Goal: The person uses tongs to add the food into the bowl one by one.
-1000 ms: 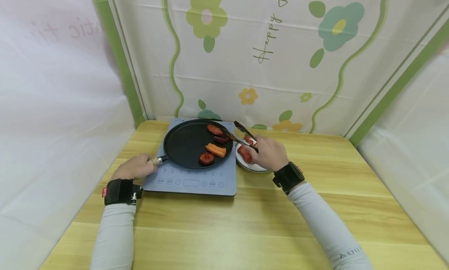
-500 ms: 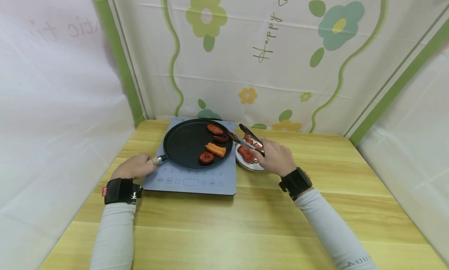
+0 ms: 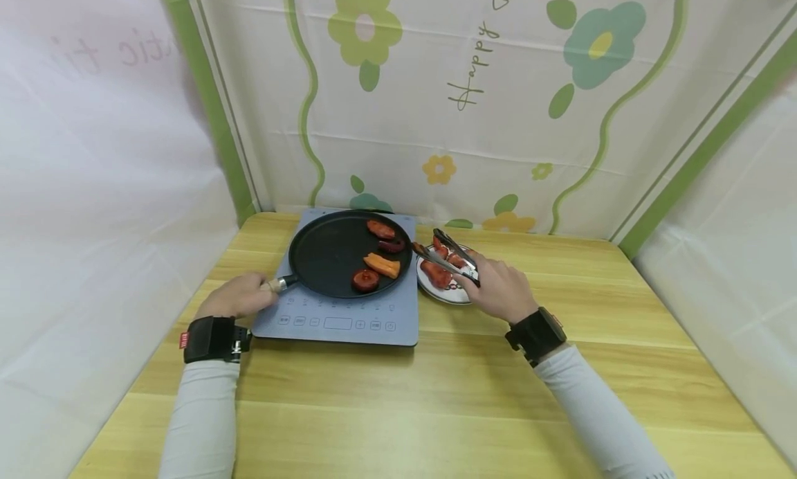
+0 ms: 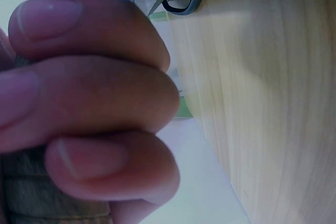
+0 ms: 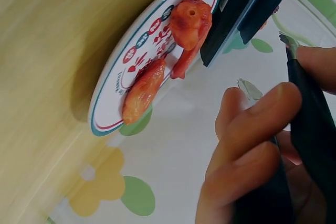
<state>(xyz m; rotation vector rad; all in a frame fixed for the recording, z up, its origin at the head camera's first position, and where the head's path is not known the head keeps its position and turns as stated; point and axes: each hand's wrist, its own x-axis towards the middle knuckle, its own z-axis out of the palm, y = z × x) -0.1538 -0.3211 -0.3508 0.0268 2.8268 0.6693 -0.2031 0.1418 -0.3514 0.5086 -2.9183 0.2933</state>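
Note:
My left hand [image 3: 239,295] grips the wooden handle [image 3: 274,286] of a flat black frying pan [image 3: 326,254]; in the left wrist view its fingers curl round that handle [image 4: 58,187]. Along the pan's right side lie a reddish piece of meat [image 3: 381,229], a dark curved piece [image 3: 391,246], an orange piece [image 3: 382,265] and a round red slice [image 3: 365,279]. My right hand [image 3: 501,288] holds metal tongs [image 3: 447,263], their arms spread above a white plate [image 3: 457,297]. On the plate are reddish meat pieces, including a chicken wing [image 5: 144,92] and a drumstick [image 5: 190,30].
Under the pan is a blue-grey induction cooker [image 3: 336,333] with its button panel toward me. The plate stands against its right side. A wooden table [image 3: 398,410] carries everything, and a flower-print curtain [image 3: 386,119] hangs behind.
My right hand has drawn the tongs rightward and slightly toward me, from over the pan's right edge to above the plate. The left hand and the food in the pan stay put.

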